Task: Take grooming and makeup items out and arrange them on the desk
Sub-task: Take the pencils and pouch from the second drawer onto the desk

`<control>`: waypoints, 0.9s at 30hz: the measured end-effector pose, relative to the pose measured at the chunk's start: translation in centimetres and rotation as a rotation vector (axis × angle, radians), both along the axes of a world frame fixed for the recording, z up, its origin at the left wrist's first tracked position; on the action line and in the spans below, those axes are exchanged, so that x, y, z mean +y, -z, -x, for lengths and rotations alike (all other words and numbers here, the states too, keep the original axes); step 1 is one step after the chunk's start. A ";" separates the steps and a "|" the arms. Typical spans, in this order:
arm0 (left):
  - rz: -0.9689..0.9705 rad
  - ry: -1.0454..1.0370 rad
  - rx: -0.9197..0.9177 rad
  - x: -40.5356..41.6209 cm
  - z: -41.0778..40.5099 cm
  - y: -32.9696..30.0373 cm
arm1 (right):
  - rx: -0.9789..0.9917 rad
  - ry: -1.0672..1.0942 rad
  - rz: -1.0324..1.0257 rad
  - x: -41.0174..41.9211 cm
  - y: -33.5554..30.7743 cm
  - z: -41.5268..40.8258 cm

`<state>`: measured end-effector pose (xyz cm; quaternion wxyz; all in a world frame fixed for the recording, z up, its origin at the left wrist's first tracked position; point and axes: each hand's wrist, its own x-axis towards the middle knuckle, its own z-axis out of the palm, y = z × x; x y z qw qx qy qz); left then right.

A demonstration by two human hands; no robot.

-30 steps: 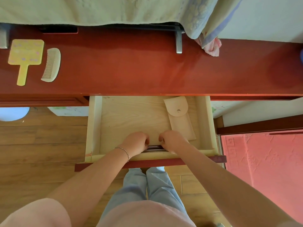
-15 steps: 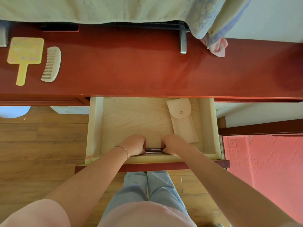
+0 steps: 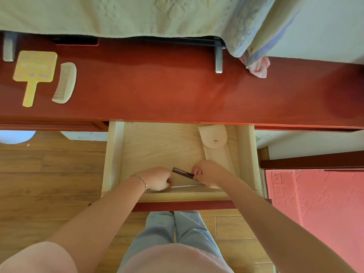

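Observation:
In the open wooden drawer my right hand grips one end of a slim dark brown makeup pencil, which points up and left, tilted off the drawer floor. My left hand, with a bracelet on its wrist, is curled around the left end of a thin silver stick lying along the drawer's front wall. A beige snap pouch lies at the drawer's right side, just behind my right hand. On the red desk, far left, lie a yellow hand mirror and a cream comb, side by side.
A pale cloth hangs over the desk's back edge, covering a dark frame on metal feet. A pink rag droops at the right. Wooden floor lies below left, a pink mat at right. My legs stand under the drawer front.
The two hands, close together on the dark pencil before, have drawn apart. The right hand now holds the pencil alone, lifted. The thin silver stick has come into view by the left hand.

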<state>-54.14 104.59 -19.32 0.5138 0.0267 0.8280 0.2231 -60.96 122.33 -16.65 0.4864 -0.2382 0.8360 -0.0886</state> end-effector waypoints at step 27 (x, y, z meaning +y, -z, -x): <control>0.323 -0.921 0.734 -14.5 6.4 -9.3 | -0.081 0.833 0.446 -19.8 -7.7 9.2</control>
